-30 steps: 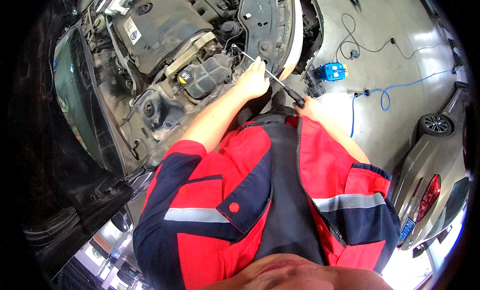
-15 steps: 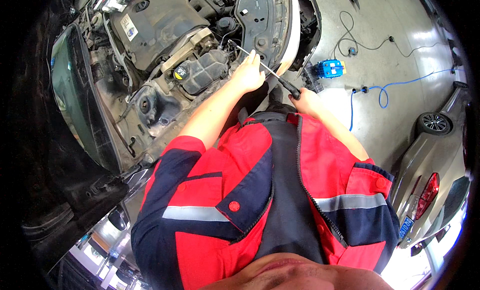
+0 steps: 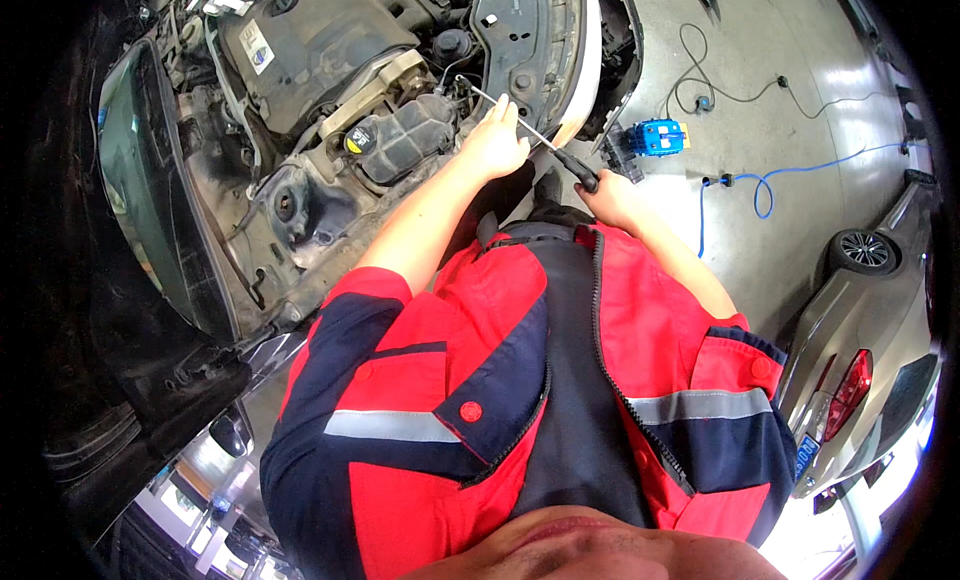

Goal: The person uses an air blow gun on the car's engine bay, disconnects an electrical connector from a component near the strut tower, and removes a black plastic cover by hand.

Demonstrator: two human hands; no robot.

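Observation:
My left hand [image 3: 497, 143] is closed on the metal shaft of a long tool [image 3: 533, 130] with a black handle. My right hand [image 3: 612, 198] grips that handle [image 3: 579, 168]. The far end of the tool reaches into the engine bay beside a translucent dark reservoir [image 3: 405, 140] with a yellow-marked cap [image 3: 358, 144]; what exactly the tip touches is too small to tell. A large grimy engine cover [image 3: 300, 50] lies beyond the reservoir, and the car's front panel [image 3: 520, 30] with a pale edge is ahead of my hands.
On the floor at the right are a blue case [image 3: 655, 137], black cables [image 3: 700, 85] and a blue hose [image 3: 762, 205]. A beige car [image 3: 835, 330] stands at my right. A dark raised hood or body panel [image 3: 90, 380] fills the left edge.
Both hands and the tool have shifted slightly up in the picture, along with the engine bay and floor. The grip on the tool looks much the same.

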